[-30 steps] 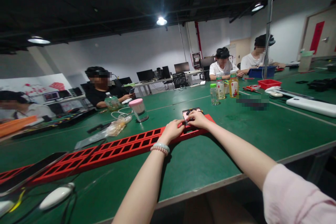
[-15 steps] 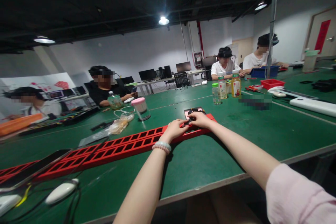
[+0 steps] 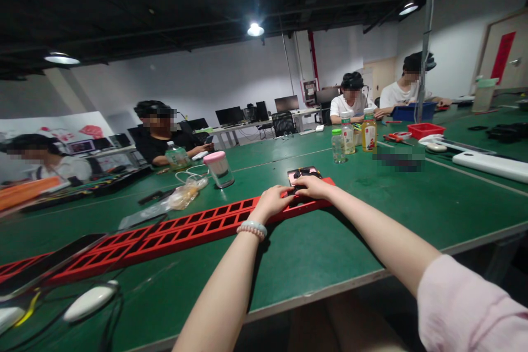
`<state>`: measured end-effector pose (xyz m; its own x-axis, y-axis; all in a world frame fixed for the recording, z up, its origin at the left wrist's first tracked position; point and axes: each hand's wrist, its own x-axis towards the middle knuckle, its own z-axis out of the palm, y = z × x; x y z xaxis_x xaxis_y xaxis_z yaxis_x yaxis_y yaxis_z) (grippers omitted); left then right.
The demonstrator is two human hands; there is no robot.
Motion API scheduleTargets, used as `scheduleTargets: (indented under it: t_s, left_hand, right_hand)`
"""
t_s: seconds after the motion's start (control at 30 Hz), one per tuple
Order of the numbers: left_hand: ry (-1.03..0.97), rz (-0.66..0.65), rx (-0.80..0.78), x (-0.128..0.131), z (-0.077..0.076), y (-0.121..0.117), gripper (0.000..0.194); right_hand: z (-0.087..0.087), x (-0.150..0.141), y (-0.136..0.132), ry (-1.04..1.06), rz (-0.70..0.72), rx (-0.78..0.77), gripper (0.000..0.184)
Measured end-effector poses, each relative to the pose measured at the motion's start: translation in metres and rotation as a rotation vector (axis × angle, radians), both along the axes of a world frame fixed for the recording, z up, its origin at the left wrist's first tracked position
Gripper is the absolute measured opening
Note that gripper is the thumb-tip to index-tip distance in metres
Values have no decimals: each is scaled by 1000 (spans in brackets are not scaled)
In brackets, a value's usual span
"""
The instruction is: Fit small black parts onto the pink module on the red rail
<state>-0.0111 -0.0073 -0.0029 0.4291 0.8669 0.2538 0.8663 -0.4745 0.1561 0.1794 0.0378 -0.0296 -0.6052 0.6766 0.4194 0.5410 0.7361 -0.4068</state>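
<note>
Both my arms reach out over the green table (image 3: pixel 355 253) to the right end of a long red slotted rack (image 3: pixel 185 231). My left hand (image 3: pixel 272 201), with a bead bracelet on the wrist, rests curled on the rack's top edge. My right hand (image 3: pixel 311 186) is curled over a small black part (image 3: pixel 295 193) at the rack's end, fingers pressed together on it. Just behind the hands lies a pink tray (image 3: pixel 303 172) holding black pieces.
A pink-lidded cup (image 3: pixel 218 168), a plastic bag (image 3: pixel 181 198) and white cable lie left of the hands. Three bottles (image 3: pixel 355 137) stand beyond. White devices (image 3: pixel 88 300) lie at the near left. Several other people sit at the far edges; a red bin (image 3: pixel 424 130) is at the right.
The hands stay at the rack's right end with only slight finger shifts on the black part. The view wobbled a little.
</note>
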Motion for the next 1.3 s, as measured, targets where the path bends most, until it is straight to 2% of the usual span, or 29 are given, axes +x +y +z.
scheduleTargets:
  t_s: [0.17,0.5,0.8,1.03,1.2,1.3]
  left_hand:
    - [3,2,2,0,-1,1,46]
    - [-7,53,-13,6,8,-8,42]
    - [-3,63,-49,8,11,-13,46]
    - [-3,17,-23,1,4,-4,47]
    - [-3,16,-23,0,3,-3,49]
    - [-2,34,-33,1,4,-4,49]
  right_hand:
    - [-4,0,1,58,-14,11,35]
    - [-9,1,7,57,-22,-29,39]
    - [0,1,-1,14,-41,-111,31]
    - [6,1,-6,-15,-17,-88,30]
    - [6,0,-9,39,-106,-33,26]
    - [6,-1,-11,72,-143,-53,21]
